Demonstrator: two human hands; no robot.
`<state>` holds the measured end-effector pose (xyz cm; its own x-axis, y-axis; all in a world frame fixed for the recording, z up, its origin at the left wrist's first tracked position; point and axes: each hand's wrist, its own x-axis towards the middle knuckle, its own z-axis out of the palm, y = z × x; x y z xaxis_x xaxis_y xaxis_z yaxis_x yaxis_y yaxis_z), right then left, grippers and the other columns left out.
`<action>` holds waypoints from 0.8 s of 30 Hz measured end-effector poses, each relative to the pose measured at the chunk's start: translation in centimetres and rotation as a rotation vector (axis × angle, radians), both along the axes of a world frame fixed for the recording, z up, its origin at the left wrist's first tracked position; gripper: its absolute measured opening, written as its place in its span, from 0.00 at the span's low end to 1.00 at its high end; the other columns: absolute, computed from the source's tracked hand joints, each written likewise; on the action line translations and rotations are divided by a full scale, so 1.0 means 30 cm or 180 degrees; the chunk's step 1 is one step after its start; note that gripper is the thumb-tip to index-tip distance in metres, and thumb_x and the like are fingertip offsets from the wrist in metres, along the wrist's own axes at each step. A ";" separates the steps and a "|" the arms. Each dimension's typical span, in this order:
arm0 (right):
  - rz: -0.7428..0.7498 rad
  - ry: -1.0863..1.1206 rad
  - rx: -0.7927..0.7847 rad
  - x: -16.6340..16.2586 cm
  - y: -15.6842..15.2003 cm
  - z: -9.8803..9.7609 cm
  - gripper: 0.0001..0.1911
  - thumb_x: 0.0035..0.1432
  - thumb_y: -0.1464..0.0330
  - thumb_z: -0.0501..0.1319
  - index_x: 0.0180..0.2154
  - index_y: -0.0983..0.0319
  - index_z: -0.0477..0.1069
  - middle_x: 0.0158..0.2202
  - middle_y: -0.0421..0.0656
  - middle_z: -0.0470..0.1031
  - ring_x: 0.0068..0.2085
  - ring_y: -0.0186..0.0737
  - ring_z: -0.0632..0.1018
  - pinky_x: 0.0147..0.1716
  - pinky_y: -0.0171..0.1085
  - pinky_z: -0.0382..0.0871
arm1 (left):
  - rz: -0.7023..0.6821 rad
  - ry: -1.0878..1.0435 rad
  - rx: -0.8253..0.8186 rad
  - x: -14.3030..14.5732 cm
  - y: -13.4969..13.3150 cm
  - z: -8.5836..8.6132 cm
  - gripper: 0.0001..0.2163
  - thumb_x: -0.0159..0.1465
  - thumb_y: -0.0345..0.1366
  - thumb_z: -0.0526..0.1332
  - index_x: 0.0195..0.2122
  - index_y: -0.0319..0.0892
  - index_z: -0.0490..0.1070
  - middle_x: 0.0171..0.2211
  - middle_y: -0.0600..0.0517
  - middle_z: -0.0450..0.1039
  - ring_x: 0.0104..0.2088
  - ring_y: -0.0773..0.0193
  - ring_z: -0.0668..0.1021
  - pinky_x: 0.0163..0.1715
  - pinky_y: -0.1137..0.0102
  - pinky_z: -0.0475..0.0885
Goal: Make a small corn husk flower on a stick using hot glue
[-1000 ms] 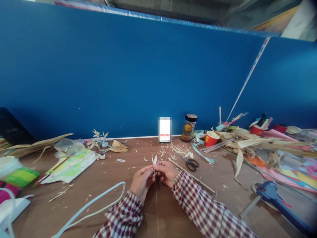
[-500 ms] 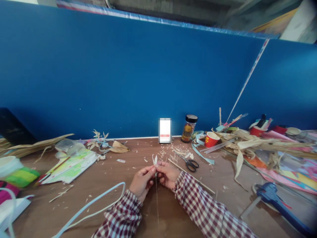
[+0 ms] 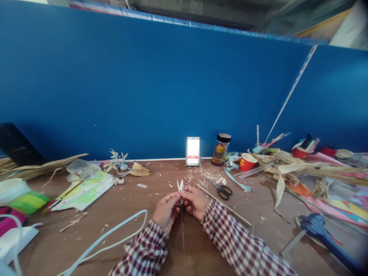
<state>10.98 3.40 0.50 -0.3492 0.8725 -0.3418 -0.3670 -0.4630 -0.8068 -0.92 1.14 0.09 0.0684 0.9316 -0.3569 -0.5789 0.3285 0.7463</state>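
Both hands meet over the middle of the table, pinching one small pale piece of dried husk [image 3: 180, 185] whose pointed tips stick up above the fingers. My left hand [image 3: 166, 210] closes on it from the left with thumb and forefinger. From the other side my right hand [image 3: 194, 201] pinches the same piece, its fingertips touching those of the left. A thin pale thread or wire [image 3: 182, 230] hangs down from between the hands. The husk's lower end is hidden by the fingers.
Black-handled scissors [image 3: 223, 191] and a thin stick [image 3: 227, 207] lie right of my hands among husk scraps. A blue glue gun [image 3: 319, 226] rests at far right. Behind stand a lidded jar [image 3: 221, 149] and red paper cup [image 3: 247, 162]. A white cable [image 3: 112, 232] loops at left.
The view has shifted slightly, so the table things appear a little further right. Both hands keep the same pinch on the husk piece.
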 end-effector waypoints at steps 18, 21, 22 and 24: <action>-0.0463 -0.0012 -0.0007 -0.045 -0.024 0.031 0.11 0.37 0.70 0.63 0.23 0.63 0.60 0.16 0.32 0.62 0.17 0.23 0.61 0.14 0.25 0.45 | 0.0297 0.0240 0.0049 0.037 -0.029 0.025 0.08 0.44 0.32 0.67 0.26 0.35 0.73 0.17 0.54 0.70 0.18 0.75 0.70 0.17 0.81 0.63; -0.0447 -0.0073 -0.0069 -0.041 -0.021 0.029 0.10 0.38 0.70 0.62 0.22 0.62 0.60 0.16 0.32 0.61 0.16 0.23 0.60 0.13 0.25 0.45 | 0.0283 0.0179 -0.0002 0.036 -0.028 0.023 0.08 0.45 0.31 0.67 0.27 0.35 0.73 0.18 0.53 0.71 0.18 0.75 0.70 0.17 0.81 0.64; -0.0422 -0.0077 -0.0090 -0.039 -0.020 0.027 0.10 0.38 0.70 0.62 0.23 0.62 0.60 0.16 0.32 0.62 0.16 0.23 0.61 0.13 0.25 0.45 | 0.0283 0.0152 -0.0005 0.035 -0.027 0.023 0.08 0.45 0.31 0.67 0.27 0.35 0.73 0.18 0.53 0.71 0.18 0.74 0.71 0.17 0.81 0.64; -0.0356 -0.0048 -0.0107 -0.034 -0.017 0.024 0.09 0.39 0.68 0.62 0.25 0.62 0.62 0.17 0.32 0.62 0.17 0.23 0.62 0.14 0.25 0.47 | 0.0286 0.0109 0.0015 0.033 -0.024 0.024 0.08 0.45 0.32 0.67 0.26 0.35 0.73 0.17 0.53 0.71 0.18 0.74 0.71 0.17 0.81 0.65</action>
<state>9.96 2.89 1.22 -0.2448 0.8936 -0.3761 -0.4058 -0.4468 -0.7973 0.08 0.41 0.81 -0.0278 0.9351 -0.3534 -0.5800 0.2728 0.7676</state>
